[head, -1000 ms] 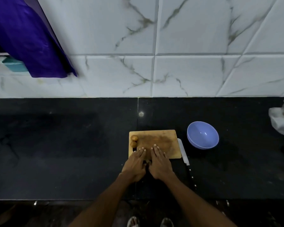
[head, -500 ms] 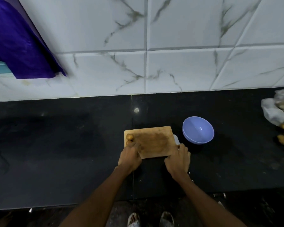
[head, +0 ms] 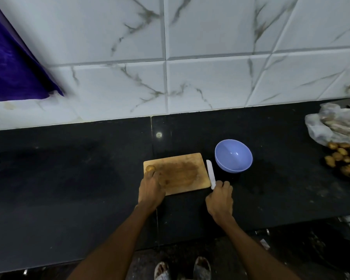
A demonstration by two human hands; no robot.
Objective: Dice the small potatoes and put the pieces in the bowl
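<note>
One bowl (head: 233, 155), nothing inside, right hand (head: 220, 201) gripping knife (head: 210, 174)

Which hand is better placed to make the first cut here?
Right. The right hand already grips the knife beside the cutting board, while the left hand is at the potato on the board's left corner, likely steadying it.

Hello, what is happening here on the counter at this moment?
A person stands at a black counter and is getting ready to cut small potatoes. The left hand is at the left end of the wooden cutting board, beside a small potato. The right hand grips the handle of a knife lying just right of the board. The blue bowl holds nothing yet. More potatoes lie far right.
</note>
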